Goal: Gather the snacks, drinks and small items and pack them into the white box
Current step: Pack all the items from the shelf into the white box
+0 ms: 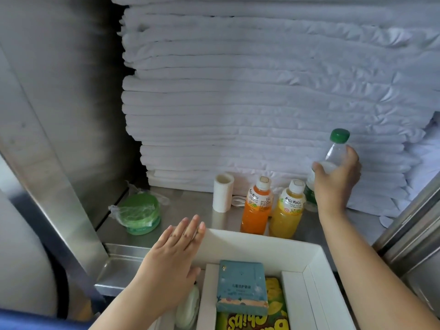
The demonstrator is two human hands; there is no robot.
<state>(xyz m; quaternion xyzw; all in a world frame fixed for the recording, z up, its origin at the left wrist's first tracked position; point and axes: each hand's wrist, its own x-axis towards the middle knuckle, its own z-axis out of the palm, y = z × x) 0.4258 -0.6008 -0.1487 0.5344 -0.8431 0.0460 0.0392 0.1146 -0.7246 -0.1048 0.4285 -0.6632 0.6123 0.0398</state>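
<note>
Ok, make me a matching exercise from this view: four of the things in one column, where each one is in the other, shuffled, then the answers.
Things
1. clear bottle
2. teal carton
3. green tub
4. orange drink bottle

Places
A. inside the white box
B. standing between the white roll and the yellow drink bottle
C. gripped by the right hand
D. far left on the metal shelf, wrapped in plastic

Pairs: 1-C, 2-A, 3-D, 4-B

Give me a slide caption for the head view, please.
Right hand grips the green-capped bottle; left hand lies open over the white box corner.
</note>
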